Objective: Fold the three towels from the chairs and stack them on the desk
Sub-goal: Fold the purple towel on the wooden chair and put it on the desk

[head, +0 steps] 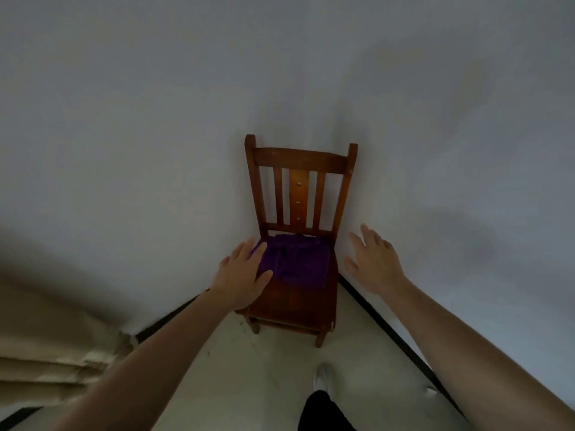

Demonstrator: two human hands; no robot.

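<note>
1. Centrally, a purple towel (295, 259) lies bunched on the rear half of a wooden chair (298, 301) seat, just below the backrest slats, in the middle of the frame.
2. Left hand (244, 275), fingers spread and holding nothing, overlaps the towel's left edge; contact cannot be told.
3. Right hand (371, 259), also spread and empty, hangs right of the chair, apart from the towel.
4. Judged nearer: the left hand; the towel's long axis is unclear.

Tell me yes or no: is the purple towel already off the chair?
No, the purple towel lies on the wooden chair's seat, with both hands, left and right, open.
</note>
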